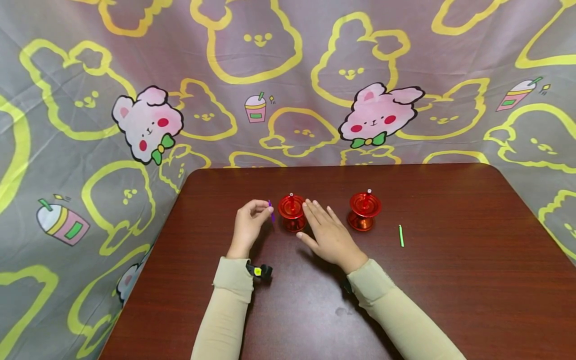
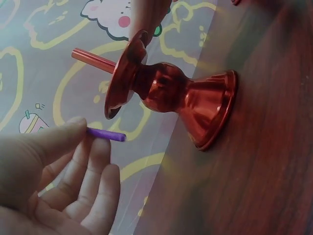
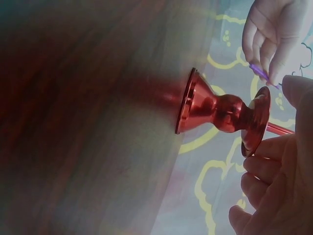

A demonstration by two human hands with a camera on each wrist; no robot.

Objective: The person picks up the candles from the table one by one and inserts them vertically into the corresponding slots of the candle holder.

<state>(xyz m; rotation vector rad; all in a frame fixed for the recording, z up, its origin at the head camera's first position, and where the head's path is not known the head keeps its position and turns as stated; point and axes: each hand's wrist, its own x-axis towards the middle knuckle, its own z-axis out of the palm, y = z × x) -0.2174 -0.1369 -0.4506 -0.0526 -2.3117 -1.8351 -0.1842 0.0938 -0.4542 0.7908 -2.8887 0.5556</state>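
My left hand (image 1: pixel 248 226) pinches a thin purple candle (image 2: pixel 107 134) between thumb and index finger, just left of a shiny red candle holder (image 2: pixel 208 103). The candle stands apart from the holder, level with its dish in the head view. That holder is upright on a flared foot, with a thin red tube (image 2: pixel 95 61) rising from the dish. My right hand (image 1: pixel 335 240) has its fingers stretched along the right side of the dish, the fingertips at the rim and seemingly touching it. A second red candle holder (image 1: pixel 361 221) stands upright to the right.
A light green candle (image 1: pixel 401 236) lies on the dark brown wooden table (image 1: pixel 472 280), right of the second holder. Behind the table's far edge hangs a grey-pink curtain (image 1: pixel 306 92) with yellow outlined cartoon animals.
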